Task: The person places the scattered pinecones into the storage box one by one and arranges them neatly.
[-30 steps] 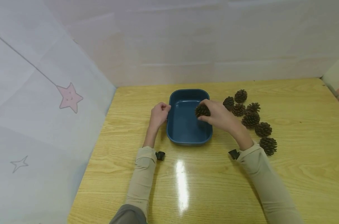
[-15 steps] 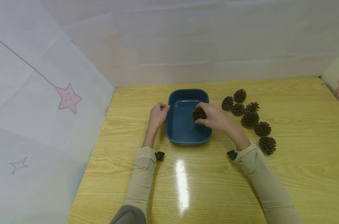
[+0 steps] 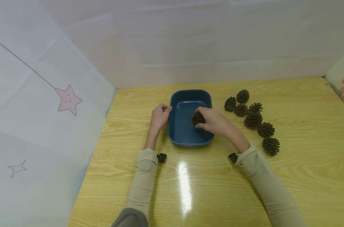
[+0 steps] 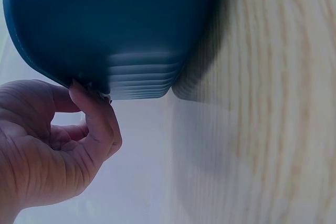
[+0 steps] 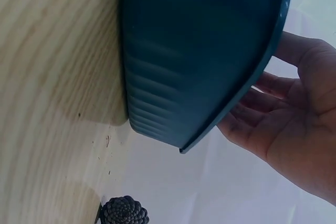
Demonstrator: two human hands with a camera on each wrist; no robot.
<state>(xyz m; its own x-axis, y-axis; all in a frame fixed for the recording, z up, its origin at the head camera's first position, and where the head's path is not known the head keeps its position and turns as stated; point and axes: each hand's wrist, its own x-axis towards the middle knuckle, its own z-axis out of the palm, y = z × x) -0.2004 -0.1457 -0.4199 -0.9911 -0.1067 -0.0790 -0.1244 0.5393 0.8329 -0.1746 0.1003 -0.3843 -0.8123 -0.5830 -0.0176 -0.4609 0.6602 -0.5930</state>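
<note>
A dark blue plastic box (image 3: 183, 127) sits on the wooden table, open side up. My left hand (image 3: 159, 117) pinches its left rim; in the left wrist view the thumb and curled fingers (image 4: 97, 116) meet at the edge. Inside the box's outline, my right hand (image 3: 216, 122) grips a brown pine cone (image 3: 196, 119) between thumb and fingers. The right wrist view shows the box's outer wall (image 5: 184, 51) covering the fingertips and that cone. Whether the cone touches the box floor, I cannot tell.
Several pine cones (image 3: 253, 120) lie in a loose cluster right of the box, the nearest one (image 3: 271, 146) beside the right sleeve. White cloth (image 3: 172, 47) hangs behind the table (image 3: 217, 189) and along its left side.
My right hand has moved slightly left and toward me with the pine cone, farther over the box. The left hand stays at the rim.
</note>
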